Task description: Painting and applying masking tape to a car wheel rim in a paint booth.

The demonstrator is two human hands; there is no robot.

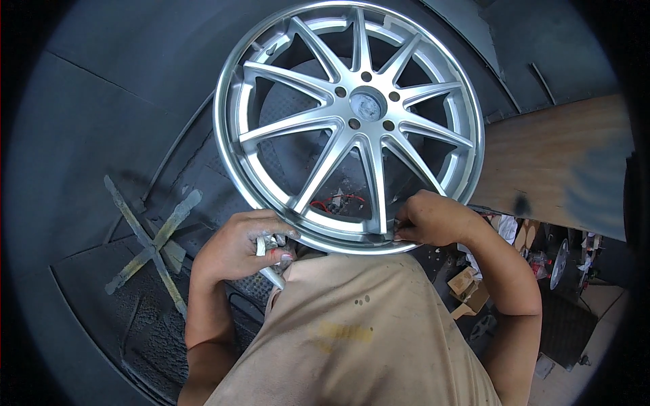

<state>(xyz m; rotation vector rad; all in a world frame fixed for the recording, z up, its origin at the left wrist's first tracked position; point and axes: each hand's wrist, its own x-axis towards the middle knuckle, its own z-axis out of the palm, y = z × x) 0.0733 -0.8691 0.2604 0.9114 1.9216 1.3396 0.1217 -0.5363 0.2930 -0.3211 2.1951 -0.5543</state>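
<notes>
A silver multi-spoke car wheel rim (pixel 371 169) faces up in front of me, its polished lip close to my body. My left hand (pixel 240 245) is closed around a crumpled whitish-silver wad (pixel 271 241), and a pale strip of it hangs below the fingers. Its fingertips rest at the near left part of the rim's lip. My right hand (pixel 437 218) is closed, with thumb and fingers pinched against the inner edge of the lip beside the end of a near spoke. Whatever lies between those fingertips is hidden.
An X-shaped stand (pixel 154 247) with worn, paint-covered arms is at the left. To the right is a brown wooden panel (pixel 555 155). Below it lie a cardboard box (pixel 467 287) and clutter. Thin red wire (pixel 349 197) shows through the spokes.
</notes>
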